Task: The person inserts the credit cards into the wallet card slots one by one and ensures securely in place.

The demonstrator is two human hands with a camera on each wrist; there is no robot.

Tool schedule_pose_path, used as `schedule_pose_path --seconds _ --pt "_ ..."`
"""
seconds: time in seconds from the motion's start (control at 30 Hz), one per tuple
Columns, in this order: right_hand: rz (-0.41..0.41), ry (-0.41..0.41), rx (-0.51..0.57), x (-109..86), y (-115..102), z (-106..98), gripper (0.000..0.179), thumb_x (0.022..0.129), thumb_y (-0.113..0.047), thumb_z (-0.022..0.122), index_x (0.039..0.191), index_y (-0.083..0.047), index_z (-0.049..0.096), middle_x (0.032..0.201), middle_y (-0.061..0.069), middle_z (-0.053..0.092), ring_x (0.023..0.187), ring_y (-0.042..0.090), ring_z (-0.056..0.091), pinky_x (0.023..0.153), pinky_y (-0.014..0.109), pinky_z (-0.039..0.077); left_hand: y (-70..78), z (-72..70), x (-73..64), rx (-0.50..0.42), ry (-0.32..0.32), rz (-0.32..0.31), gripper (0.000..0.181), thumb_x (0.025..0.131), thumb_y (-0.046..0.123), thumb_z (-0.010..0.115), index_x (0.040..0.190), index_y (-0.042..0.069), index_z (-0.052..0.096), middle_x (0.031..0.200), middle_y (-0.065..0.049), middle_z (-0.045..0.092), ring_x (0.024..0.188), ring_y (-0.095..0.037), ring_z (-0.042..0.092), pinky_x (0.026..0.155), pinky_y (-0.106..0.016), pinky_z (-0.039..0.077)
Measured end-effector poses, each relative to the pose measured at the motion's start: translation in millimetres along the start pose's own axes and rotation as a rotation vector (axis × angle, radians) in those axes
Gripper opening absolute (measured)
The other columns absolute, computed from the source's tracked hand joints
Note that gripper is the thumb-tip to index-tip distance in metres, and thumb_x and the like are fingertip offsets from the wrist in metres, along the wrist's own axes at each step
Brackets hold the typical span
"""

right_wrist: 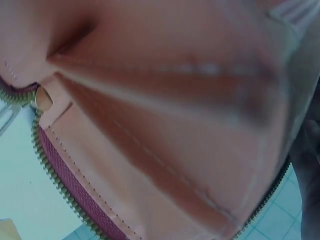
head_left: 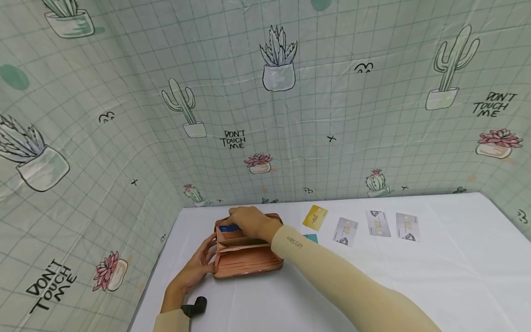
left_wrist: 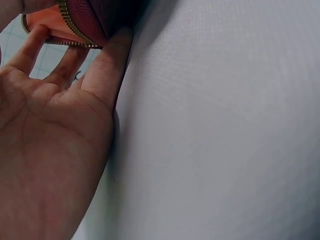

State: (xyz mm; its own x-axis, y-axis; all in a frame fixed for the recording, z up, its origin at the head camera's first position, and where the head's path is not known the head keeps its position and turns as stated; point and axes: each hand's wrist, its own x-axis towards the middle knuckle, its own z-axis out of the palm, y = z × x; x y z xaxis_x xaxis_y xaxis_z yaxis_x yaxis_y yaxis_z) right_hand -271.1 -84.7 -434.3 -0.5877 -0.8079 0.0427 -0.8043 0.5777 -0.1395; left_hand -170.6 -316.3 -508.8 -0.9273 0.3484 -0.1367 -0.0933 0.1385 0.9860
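Observation:
An open pinkish-tan zip wallet (head_left: pixel 249 265) lies on the white table, its pleated compartments and card slots facing up. My left hand (head_left: pixel 195 267) holds the wallet's left end, fingers at the back part and thumb at the front corner. In the left wrist view, the fingers (left_wrist: pixel 102 70) touch the gold-toothed zip edge and orange lining. Over the wallet's back half, my right hand (head_left: pixel 253 224) pinches a blue card (head_left: pixel 227 228) at the slots, its fingertips partly hidden. Fanned compartments (right_wrist: pixel 165 120) of the wallet fill the right wrist view.
Right of the wallet lie a gold card (head_left: pixel 315 217), a teal card (head_left: pixel 311 238) partly behind the right sleeve, and three silver cards (head_left: pixel 345 231). A cactus-print cloth (head_left: pixel 315 115) hangs behind and left of the table (head_left: pixel 332 286).

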Motion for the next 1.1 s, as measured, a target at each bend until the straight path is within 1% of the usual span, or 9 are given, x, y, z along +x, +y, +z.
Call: schedule_pose_path --seconds 0.2,0.33,0.43,0.57,0.63,0.7,0.87,0.97,1.1 --pt "-0.007 -0.051 -0.038 -3.9 -3.7 -0.7 0.043 0.106 -0.020 0.065 0.148 -0.031 0.065 0.131 0.001 0.065 0.116 0.015 0.065 0.093 0.032 0.057 0.4 0.8 0.5 0.003 0.001 -0.004 0.106 0.086 -0.010 0.069 0.170 0.004 0.006 0.170 -0.029 0.011 0.157 -0.047 0.014 0.101 -0.022 0.047" --pt "-0.014 -0.070 -0.071 -6.7 -8.6 -1.0 0.039 0.107 -0.024 0.064 0.146 -0.027 0.067 0.141 -0.002 0.063 0.124 0.017 0.062 0.095 0.033 0.058 1.4 1.2 0.4 0.003 0.003 -0.004 0.107 0.084 -0.009 0.069 0.169 0.004 0.006 0.170 -0.029 0.010 0.158 -0.048 0.012 0.102 -0.021 0.046" --pt "-0.010 -0.066 -0.082 -9.1 -11.9 -1.6 0.033 0.108 -0.027 0.062 0.139 -0.022 0.071 0.137 -0.003 0.065 0.121 0.016 0.063 0.093 0.033 0.058 0.8 1.4 0.8 0.007 0.012 -0.007 0.108 0.084 -0.009 0.070 0.169 0.003 0.006 0.171 -0.029 0.010 0.158 -0.047 0.011 0.102 -0.018 0.045" --pt "-0.001 -0.055 -0.062 -14.0 -13.6 -2.8 0.034 0.109 -0.033 0.059 0.136 -0.018 0.073 0.136 -0.002 0.067 0.121 0.017 0.065 0.094 0.033 0.058 0.2 2.0 2.2 0.022 0.023 -0.018 0.107 0.085 -0.008 0.072 0.169 0.002 0.006 0.171 -0.028 0.009 0.158 -0.048 0.012 0.102 -0.017 0.044" --pt "0.008 -0.051 -0.019 -16.9 -11.9 -2.6 0.034 0.109 -0.031 0.059 0.137 -0.019 0.072 0.140 -0.003 0.067 0.127 0.016 0.063 0.099 0.033 0.056 0.3 1.9 2.7 0.027 0.024 -0.021 0.107 0.086 -0.008 0.072 0.169 0.002 0.006 0.171 -0.028 0.009 0.158 -0.048 0.012 0.102 -0.017 0.043" --pt "0.016 -0.050 0.044 -20.1 -8.6 -2.3 0.034 0.109 -0.022 0.061 0.141 -0.021 0.071 0.146 -0.004 0.064 0.134 0.015 0.060 0.105 0.032 0.052 0.8 1.2 2.7 0.029 0.020 -0.023 0.107 0.086 -0.007 0.071 0.169 0.002 0.005 0.171 -0.028 0.009 0.158 -0.048 0.012 0.102 -0.017 0.043" --pt "0.037 -0.021 0.317 -32.7 2.3 -2.0 0.049 0.109 -0.006 0.056 0.153 -0.025 0.059 0.149 -0.002 0.063 0.132 0.012 0.060 0.107 0.031 0.050 -0.4 -1.2 2.4 0.029 0.017 -0.010 0.106 0.087 -0.009 0.069 0.169 0.003 0.005 0.171 -0.028 0.010 0.158 -0.048 0.013 0.102 -0.016 0.043" --pt "0.045 0.048 0.438 -45.1 8.3 -0.8 0.049 0.109 -0.004 0.053 0.154 -0.021 0.057 0.148 0.002 0.063 0.129 0.015 0.062 0.106 0.035 0.051 -1.4 -0.4 2.3 0.026 0.024 -0.005 0.106 0.086 -0.010 0.070 0.169 0.003 0.005 0.171 -0.028 0.010 0.158 -0.047 0.013 0.102 -0.017 0.043" --pt "0.062 0.202 0.512 -70.7 19.6 -1.4 0.039 0.107 -0.001 0.056 0.145 -0.009 0.063 0.141 0.010 0.066 0.126 0.024 0.065 0.104 0.042 0.053 -0.3 1.7 2.0 0.018 0.032 -0.017 0.108 0.084 -0.012 0.069 0.170 0.005 0.005 0.171 -0.028 0.010 0.159 -0.047 0.013 0.101 -0.017 0.044"
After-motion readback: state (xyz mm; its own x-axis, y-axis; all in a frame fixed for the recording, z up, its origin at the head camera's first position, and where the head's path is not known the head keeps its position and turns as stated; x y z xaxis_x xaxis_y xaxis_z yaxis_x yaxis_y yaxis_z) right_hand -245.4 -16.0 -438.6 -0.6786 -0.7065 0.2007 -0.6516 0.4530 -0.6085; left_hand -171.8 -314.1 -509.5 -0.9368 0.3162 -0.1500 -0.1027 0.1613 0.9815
